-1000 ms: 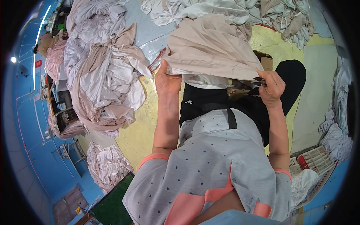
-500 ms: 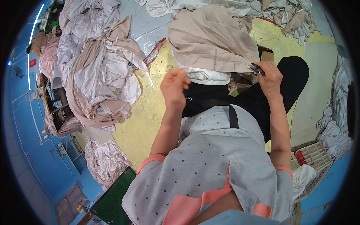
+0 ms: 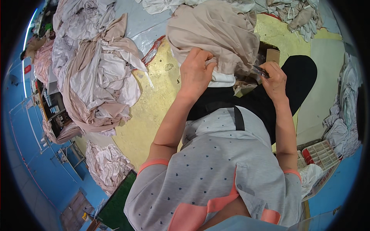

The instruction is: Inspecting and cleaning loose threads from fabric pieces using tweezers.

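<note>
A large beige cloth (image 3: 212,32) lies bunched in front of me, over a folded white cloth (image 3: 224,80) beside my black-trousered legs. My left hand (image 3: 195,75) is closed on the near edge of the beige cloth, pinching it between thumb and fingers. To the right, my right hand (image 3: 275,80) is wrapped round a small pair of thread snips (image 3: 261,71), whose blades point left toward the cloth's edge. Behind the snips stands an open cardboard box (image 3: 273,56), partly hidden by the cloth.
A big heap of white and beige cloths (image 3: 104,69) lies at the left, with a smaller pinkish pile (image 3: 106,163) nearer me. More cloths (image 3: 296,15) lie at the far right. Plastic crates (image 3: 322,154) stand by my right elbow. The floor (image 3: 154,111) is worn yellow.
My left hand has moved right and forward and taken hold of the beige cloth's edge, which is now gathered up. My right hand with the snips has shifted slightly left.
</note>
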Tool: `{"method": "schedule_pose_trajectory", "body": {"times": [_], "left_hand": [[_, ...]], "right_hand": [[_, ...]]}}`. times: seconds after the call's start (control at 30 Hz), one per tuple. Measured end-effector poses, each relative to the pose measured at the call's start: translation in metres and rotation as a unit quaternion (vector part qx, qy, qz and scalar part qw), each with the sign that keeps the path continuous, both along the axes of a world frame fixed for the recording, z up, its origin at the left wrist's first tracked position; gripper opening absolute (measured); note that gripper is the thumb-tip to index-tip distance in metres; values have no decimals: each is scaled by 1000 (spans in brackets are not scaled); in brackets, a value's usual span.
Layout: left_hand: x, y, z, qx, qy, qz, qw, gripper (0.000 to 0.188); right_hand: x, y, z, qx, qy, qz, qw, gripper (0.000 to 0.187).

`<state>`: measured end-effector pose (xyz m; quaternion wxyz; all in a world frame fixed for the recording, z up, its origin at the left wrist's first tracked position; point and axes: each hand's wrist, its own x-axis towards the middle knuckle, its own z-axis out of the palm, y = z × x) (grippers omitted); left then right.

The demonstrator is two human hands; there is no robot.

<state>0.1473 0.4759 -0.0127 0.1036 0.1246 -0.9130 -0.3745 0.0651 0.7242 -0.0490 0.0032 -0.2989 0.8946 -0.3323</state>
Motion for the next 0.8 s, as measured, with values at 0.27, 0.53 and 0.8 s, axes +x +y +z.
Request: {"method": "schedule_pose_trajectory", "body": {"times": [0.27,0.53,0.8], "left_hand": [[-11,2,6,-95,-85,-43,991,10],[-3,-4,4,-37,-77,-22,996,10],[21,-11,-3,355,-53,48,932,7]], "right_hand": [[0,-5,0,0,-11,1,1000,22],[2,-7,3,-23,-24,8,999,21],[2,-12,8,-46,-36,24,998,21]]}}
